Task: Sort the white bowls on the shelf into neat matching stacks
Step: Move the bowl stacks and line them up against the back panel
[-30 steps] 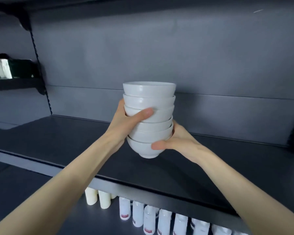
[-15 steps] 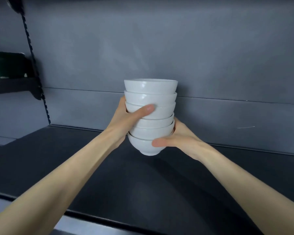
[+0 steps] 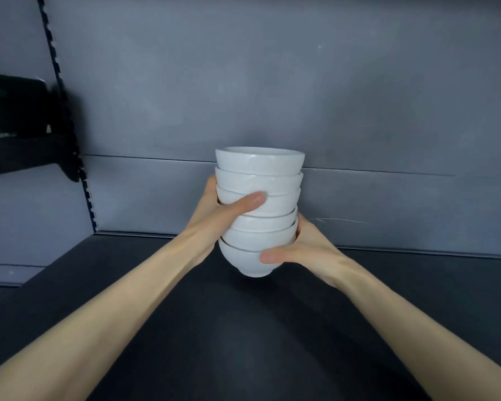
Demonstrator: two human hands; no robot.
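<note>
- Head view: my left hand (image 3: 211,218) and right hand (image 3: 308,250) both clasp the stack of white bowls (image 3: 259,172) over the shelf (image 3: 243,342).
- Placing step, I judge; next, lower it level.

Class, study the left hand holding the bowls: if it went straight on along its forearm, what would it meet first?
The left hand grips the stack of bowls, so that comes first; beyond it, probably the grey back panel, though depth is unclear.
</note>
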